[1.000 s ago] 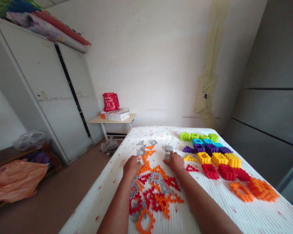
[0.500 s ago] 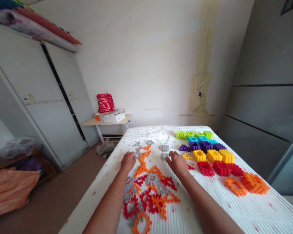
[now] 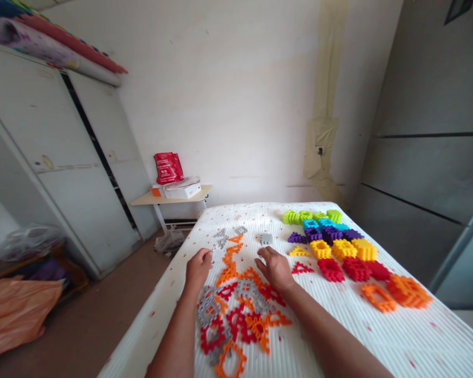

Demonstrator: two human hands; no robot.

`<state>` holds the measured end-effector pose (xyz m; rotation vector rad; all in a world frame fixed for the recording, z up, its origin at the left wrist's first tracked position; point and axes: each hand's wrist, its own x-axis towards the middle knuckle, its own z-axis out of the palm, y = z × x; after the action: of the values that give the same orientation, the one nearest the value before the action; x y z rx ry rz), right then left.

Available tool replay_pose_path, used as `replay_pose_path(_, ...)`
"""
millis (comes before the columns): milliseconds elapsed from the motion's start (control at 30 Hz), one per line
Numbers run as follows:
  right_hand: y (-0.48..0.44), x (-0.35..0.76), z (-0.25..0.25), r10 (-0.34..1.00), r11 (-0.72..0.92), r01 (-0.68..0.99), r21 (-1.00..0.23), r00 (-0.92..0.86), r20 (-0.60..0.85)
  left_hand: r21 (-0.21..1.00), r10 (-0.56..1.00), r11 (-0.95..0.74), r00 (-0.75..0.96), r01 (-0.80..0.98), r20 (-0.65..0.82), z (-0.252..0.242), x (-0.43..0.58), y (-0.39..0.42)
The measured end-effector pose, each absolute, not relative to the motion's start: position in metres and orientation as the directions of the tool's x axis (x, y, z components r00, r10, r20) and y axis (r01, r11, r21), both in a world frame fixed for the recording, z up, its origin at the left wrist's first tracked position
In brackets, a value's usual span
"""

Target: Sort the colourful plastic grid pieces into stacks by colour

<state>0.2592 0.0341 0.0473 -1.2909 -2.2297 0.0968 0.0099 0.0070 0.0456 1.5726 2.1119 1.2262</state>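
Note:
My left hand (image 3: 199, 265) rests on the white bed (image 3: 378, 336) with its fingers curled; what they hold, if anything, is hidden. It lies beside the scattered pile of flat orange, red and grey interlocking pieces (image 3: 242, 310). My right hand (image 3: 275, 268) hovers palm down over the far end of that pile, fingers apart and holding nothing. A small grey assembled block (image 3: 266, 240) lies on the bed just beyond its fingertips. A few loose grey pieces (image 3: 223, 239) lie ahead of my left hand.
Rows of assembled cubes sit at right: green (image 3: 309, 216), blue and purple (image 3: 325, 231), yellow (image 3: 342, 249), red (image 3: 349, 269), orange (image 3: 398, 294). A side table (image 3: 173, 197) with a red bag stands beyond the bed, and a white wardrobe (image 3: 63, 178) is at left.
My right hand let go of the grey block and drew back toward me. My left hand pulled back from the grey pieces. The camera view shifted slightly.

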Motion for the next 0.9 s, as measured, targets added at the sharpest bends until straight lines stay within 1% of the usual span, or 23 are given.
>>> replay_pose_path(67, 0.027, 0.251, 0.047, 0.758, 0.625, 0.69, -0.364, -0.425, 0.495, 0.806, 0.883, 0.026, -0.391, 0.591, 0.258, 0.046, 0.027, 0.003)
replay_pose_path(167, 0.018, 0.237, 0.045, 0.69, 0.703, 0.597, -0.386, -0.438, 0.576, 0.929, 0.903, -0.053, -0.379, 0.367, 0.201, 0.046, 0.052, -0.003)
replay_pose_path(233, 0.016, 0.231, 0.042, 0.67, 0.719, 0.581, -0.382, -0.432, 0.604, 0.964, 0.913, -0.095, -0.364, 0.247, 0.183, 0.047, 0.063, -0.006)
replay_pose_path(333, 0.015, 0.225, 0.038, 0.672, 0.713, 0.589, -0.38, -0.42, 0.61, 0.971, 0.918, -0.13, -0.347, 0.199, 0.194, 0.048, 0.071, -0.008)
replay_pose_path(600, 0.02, 0.226, 0.039, 0.651, 0.744, 0.529, -0.409, -0.433, 0.623, 0.98, 0.938, -0.143, -0.297, 0.141, 0.179, 0.043, 0.072, -0.006)
replay_pose_path(667, 0.031, 0.236, 0.041, 0.689, 0.704, 0.563, -0.433, -0.395, 0.608, 0.97, 0.934, -0.132, -0.302, 0.204, 0.19, 0.041, 0.067, -0.006)
replay_pose_path(767, 0.055, 0.26, 0.041, 0.783, 0.583, 0.67, -0.459, -0.313, 0.538, 0.924, 0.875, -0.133, -0.395, 0.359, 0.28, 0.04, 0.054, -0.006)
replay_pose_path(833, 0.07, 0.276, 0.038, 0.829, 0.517, 0.733, -0.442, -0.301, 0.471, 0.901, 0.819, -0.132, -0.466, 0.414, 0.335, 0.038, 0.044, -0.006)
replay_pose_path(900, 0.079, 0.286, 0.034, 0.855, 0.485, 0.772, -0.41, -0.321, 0.407, 0.896, 0.78, -0.128, -0.514, 0.426, 0.356, 0.036, 0.037, -0.006)
